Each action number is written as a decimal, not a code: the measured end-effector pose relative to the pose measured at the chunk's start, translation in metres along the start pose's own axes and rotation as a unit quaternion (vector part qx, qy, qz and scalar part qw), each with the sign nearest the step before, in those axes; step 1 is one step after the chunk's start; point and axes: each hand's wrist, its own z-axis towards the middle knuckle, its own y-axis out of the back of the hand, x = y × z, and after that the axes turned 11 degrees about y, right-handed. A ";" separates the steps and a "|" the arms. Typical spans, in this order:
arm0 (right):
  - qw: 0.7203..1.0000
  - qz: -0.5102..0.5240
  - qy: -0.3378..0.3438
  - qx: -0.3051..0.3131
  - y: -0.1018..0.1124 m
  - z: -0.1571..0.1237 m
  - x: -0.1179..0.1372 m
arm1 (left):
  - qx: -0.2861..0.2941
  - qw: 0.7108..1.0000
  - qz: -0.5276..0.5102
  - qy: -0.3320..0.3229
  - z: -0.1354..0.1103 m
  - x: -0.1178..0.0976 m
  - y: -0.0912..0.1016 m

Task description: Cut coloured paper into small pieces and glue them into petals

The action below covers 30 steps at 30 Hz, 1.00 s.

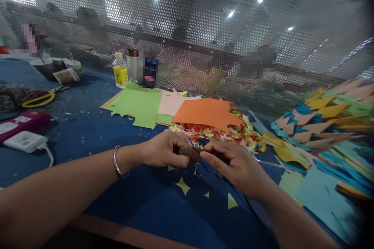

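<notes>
In the head view, my left hand [169, 149] is closed, thumb and fingers pinching a brown, flat, rounded piece [193, 154]. My right hand [230, 161] is closed too, its thumb and fingertips at the right edge of the same piece. A thin blue strip [189, 139] and a dark blue bit [203, 141] show just behind the fingertips. Below my right hand runs a dark cord [247, 200]; where it ends is hidden. Pale yellow-green paper scraps, one a four-pointed star [183, 186], lie on the blue tabletop [140, 210] under my hands.
Behind my hands are green [142, 103] and orange paper sheets [204, 113] over heaped scraps [248, 134]. Cut paper stacks [321, 113] stand right. Bottle [120, 71], yellow-handled scissors [39, 100], white adapter [26, 141] and cups [43, 69] sit left. A perforated metal screen [187, 19] closes the back.
</notes>
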 end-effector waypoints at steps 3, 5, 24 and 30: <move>1.000 -0.007 0.004 0.003 0.000 0.000 0.000 | 0.003 1.000 0.001 -0.002 0.000 0.001 0.000; 1.000 -0.009 0.004 0.004 -0.001 0.000 -0.001 | 0.003 1.000 0.002 -0.002 0.001 0.002 0.000; 0.998 0.052 -0.042 -0.015 -0.003 0.000 -0.001 | -0.008 0.997 -0.056 0.048 0.000 0.007 -0.001; 0.988 0.095 -0.079 -0.090 -0.004 0.004 -0.006 | -0.069 0.948 -0.297 0.097 0.003 0.009 -0.004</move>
